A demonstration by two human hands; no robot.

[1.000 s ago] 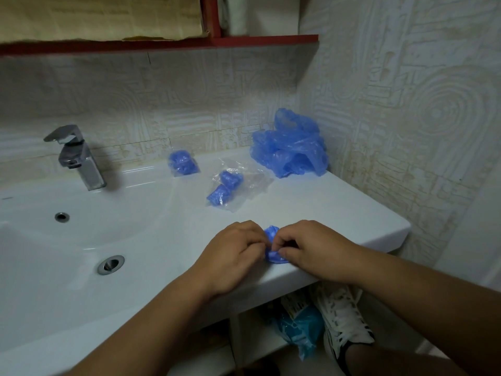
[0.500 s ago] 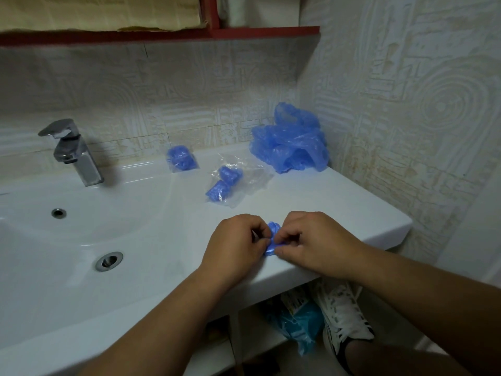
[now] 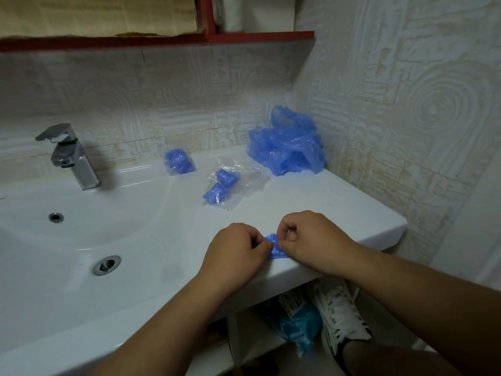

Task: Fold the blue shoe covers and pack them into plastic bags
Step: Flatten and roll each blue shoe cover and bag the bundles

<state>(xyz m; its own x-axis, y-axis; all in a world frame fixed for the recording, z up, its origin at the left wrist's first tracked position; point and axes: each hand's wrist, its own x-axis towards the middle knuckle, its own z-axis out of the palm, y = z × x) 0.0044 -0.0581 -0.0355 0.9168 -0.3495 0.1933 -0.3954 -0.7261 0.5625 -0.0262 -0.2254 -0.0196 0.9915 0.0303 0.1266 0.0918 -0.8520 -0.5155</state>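
Note:
A small folded blue shoe cover lies at the front edge of the white sink counter. My left hand and my right hand both pinch it, one from each side, so most of it is hidden. A clear plastic bag with two folded blue covers lies in the middle of the counter. Another small bag with a blue cover leans by the back wall. A loose heap of blue shoe covers sits in the far right corner.
The basin with its drain takes up the left side, and a chrome tap stands behind it. A red shelf hangs above. Under the counter a blue bag lies beside a white sneaker.
Both hands stayed on the small blue cover and kept working it between the fingers; it looks slightly more compact. Nothing else on the counter moved.

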